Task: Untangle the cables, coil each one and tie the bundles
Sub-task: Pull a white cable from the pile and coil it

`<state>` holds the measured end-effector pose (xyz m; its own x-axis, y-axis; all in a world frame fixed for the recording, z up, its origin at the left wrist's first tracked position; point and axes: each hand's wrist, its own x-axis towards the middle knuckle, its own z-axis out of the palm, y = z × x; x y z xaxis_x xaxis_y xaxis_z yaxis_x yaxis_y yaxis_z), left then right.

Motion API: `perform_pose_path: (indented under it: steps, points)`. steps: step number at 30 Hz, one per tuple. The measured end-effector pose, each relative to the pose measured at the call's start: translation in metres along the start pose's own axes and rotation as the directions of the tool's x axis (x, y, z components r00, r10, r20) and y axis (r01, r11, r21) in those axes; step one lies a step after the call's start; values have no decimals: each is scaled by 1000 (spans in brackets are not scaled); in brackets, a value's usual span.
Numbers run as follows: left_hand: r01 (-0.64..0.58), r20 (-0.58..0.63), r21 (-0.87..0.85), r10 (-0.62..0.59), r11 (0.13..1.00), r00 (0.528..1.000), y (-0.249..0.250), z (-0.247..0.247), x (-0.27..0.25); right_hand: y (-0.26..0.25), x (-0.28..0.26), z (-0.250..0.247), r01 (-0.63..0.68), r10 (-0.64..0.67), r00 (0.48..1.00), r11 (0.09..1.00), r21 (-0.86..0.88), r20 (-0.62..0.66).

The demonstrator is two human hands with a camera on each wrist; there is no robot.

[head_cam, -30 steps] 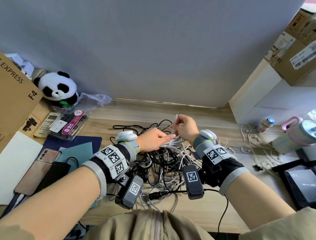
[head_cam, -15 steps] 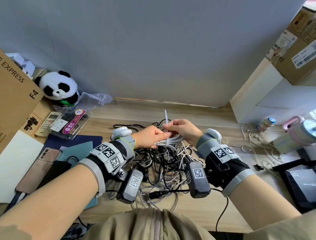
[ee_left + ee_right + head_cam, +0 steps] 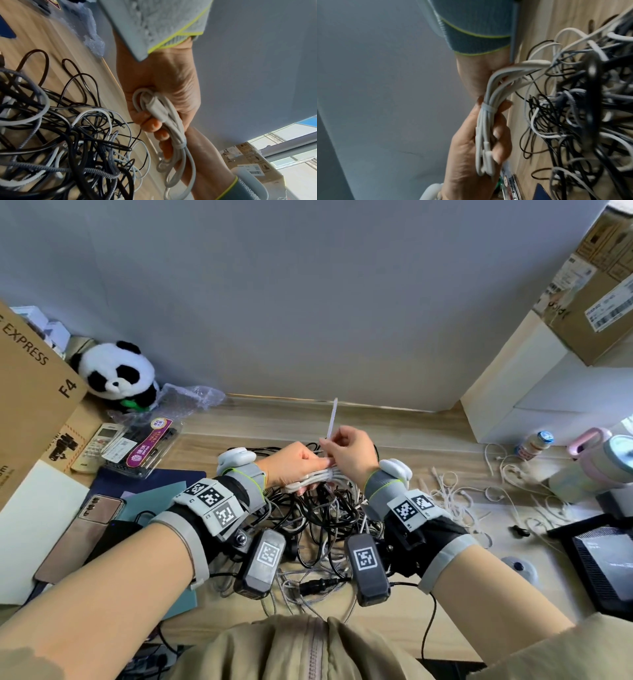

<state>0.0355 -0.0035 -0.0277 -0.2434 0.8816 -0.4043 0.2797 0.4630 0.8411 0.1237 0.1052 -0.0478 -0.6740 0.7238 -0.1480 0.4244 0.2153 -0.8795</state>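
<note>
A white cable coil (image 3: 317,478) is held just above the tangle of black, white and grey cables (image 3: 325,518) on the wooden desk. My left hand (image 3: 308,470) grips the coil at its left end; the left wrist view shows its fingers (image 3: 154,125) curled round the coil (image 3: 164,112). A white zip tie (image 3: 488,108) circles the coil's middle. My right hand (image 3: 330,441) pinches the tie's tail (image 3: 331,419), which points straight up. In the right wrist view the right fingertips are hidden behind the coil (image 3: 486,128).
At the left lie a phone (image 3: 78,539), a remote (image 3: 99,441), a plastic pack (image 3: 147,446), a panda toy (image 3: 118,374) and a cardboard box (image 3: 30,392). Loose white cables (image 3: 459,501), bottles (image 3: 534,441) and a black device (image 3: 603,563) sit at the right.
My right hand has drawn the zip tie's tail upward, so more of it stands above the fingers. Both hands and the coil have lifted slightly off the tangle.
</note>
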Motion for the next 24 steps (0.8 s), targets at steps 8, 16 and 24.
perform_pose_path:
  steps: [8,16,24]
  points:
    - [288,65,-15,-287,957,956,5,0,4,-30,-3,-18,215,-229,973,933,290,15]
    - [131,-131,-435,-207,891,970,-2,-3,2,-6,-4,-28,76,-122,982,954,290,146]
    - [82,-120,-392,-139,916,983,-1,5,1,1,0,-17,167,-167,984,986,6,61]
